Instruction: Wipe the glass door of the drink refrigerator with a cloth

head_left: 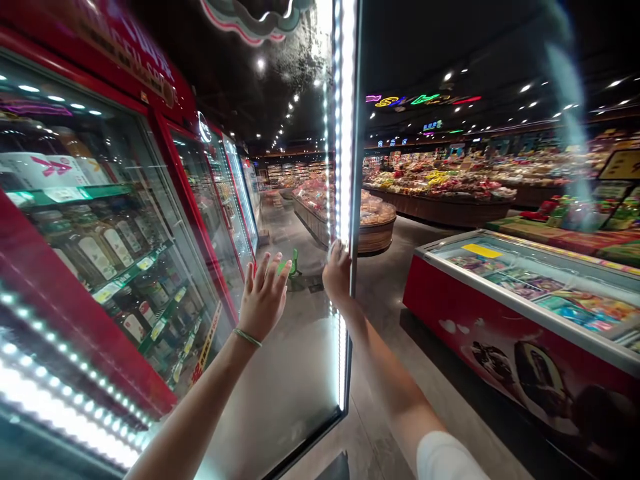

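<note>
A tall glass door (295, 373) with a dark frame and a bright light strip (344, 167) along its upright edge stands in front of me, swung outward. My right hand (337, 275) is closed on that lit edge, about halfway up; its fingertips are partly hidden. To the left, my left hand (263, 303) is raised with fingers stretched out and apart, holding nothing. Its palm faces the glass, and I cannot tell whether it touches the pane. A thin green band (248, 337) circles the left wrist.
Red drinks fridges (175, 200) with bottles on their shelves line the left. A red chest freezer (465, 353) holding packaged goods stands at the right. Farther back are rounded wooden display islands (430, 200) piled with goods. Grey floor (375, 400) runs between door and freezer.
</note>
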`<state>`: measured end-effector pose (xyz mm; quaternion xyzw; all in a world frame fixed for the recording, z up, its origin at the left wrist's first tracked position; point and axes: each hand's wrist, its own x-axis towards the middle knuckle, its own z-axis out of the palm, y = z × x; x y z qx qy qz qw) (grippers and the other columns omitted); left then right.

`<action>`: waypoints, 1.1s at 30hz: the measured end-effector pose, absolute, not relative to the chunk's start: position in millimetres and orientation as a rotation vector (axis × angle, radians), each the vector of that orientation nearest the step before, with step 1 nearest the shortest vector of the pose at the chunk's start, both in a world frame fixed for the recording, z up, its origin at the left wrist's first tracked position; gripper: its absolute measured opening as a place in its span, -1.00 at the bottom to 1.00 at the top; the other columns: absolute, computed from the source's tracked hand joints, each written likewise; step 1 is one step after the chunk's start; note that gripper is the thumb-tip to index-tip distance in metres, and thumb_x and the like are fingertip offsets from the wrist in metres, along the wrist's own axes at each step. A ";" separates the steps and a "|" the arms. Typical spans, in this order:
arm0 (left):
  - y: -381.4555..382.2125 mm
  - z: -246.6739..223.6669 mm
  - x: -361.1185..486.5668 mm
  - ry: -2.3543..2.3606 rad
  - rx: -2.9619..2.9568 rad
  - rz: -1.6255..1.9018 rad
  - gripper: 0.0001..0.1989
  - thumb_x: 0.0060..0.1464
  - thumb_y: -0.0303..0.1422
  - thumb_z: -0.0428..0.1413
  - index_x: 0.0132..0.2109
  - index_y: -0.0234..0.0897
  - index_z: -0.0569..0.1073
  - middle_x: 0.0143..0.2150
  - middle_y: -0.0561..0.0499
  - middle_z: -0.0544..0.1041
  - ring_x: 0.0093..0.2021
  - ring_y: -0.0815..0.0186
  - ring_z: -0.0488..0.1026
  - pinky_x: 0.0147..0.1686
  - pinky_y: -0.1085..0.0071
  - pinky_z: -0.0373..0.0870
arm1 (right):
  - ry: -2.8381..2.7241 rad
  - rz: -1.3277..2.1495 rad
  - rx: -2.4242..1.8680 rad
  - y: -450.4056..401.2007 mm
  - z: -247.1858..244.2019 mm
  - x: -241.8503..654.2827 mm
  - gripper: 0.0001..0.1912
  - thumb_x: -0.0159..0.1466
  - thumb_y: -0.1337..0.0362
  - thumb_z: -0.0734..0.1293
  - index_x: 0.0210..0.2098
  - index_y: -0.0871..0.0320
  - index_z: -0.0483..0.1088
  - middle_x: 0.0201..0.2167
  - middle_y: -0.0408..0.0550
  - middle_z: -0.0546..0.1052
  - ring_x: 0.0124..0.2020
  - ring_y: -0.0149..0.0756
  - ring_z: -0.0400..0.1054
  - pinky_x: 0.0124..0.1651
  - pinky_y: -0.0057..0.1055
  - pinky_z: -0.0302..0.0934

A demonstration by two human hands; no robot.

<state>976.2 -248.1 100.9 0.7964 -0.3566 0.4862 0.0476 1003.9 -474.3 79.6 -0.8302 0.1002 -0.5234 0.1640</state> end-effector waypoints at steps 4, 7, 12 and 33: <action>-241.9 99.3 973.0 -1.051 2.449 1.511 -0.40 0.32 -0.47 0.08 0.45 -0.20 0.27 0.46 -0.21 0.32 0.56 -0.06 0.04 0.52 -0.16 -0.09 | 0.330 -1.549 -2.341 -493.0 137.8 1041.0 -0.25 0.34 0.49 0.10 0.52 0.29 0.03 0.17 0.35 0.36 0.08 0.02 0.31 0.18 0.01 0.32; -233.4 96.1 971.1 -1.033 2.457 1.500 -0.36 0.30 -0.47 0.10 0.47 -0.18 0.24 0.46 -0.21 0.32 0.56 -0.05 0.04 0.53 -0.17 -0.12 | 0.344 -1.555 -2.346 -488.8 118.5 1035.6 -0.26 0.35 0.49 0.09 0.52 0.27 0.05 0.13 0.34 0.38 0.03 0.02 0.32 0.15 0.02 0.33; -224.8 99.9 970.2 -1.027 2.452 1.486 -0.35 0.28 -0.49 0.10 0.47 -0.17 0.23 0.46 -0.22 0.33 0.56 -0.04 0.03 0.54 -0.18 -0.15 | 0.420 -1.484 -2.348 -482.7 74.6 1017.4 -0.28 0.33 0.53 0.07 0.48 0.37 0.10 0.14 0.39 0.40 0.06 0.01 0.34 0.19 0.01 0.32; -162.2 106.0 959.3 -0.693 2.474 1.624 -0.16 0.29 -0.45 0.15 0.57 -0.10 -0.05 0.48 -0.27 0.27 0.53 -0.15 0.09 0.47 -0.27 0.01 | 0.084 -1.723 -2.175 -487.5 152.7 1042.7 -0.15 0.31 0.58 0.06 0.56 0.07 -0.03 0.31 0.26 0.38 0.29 0.08 0.31 0.28 0.18 0.32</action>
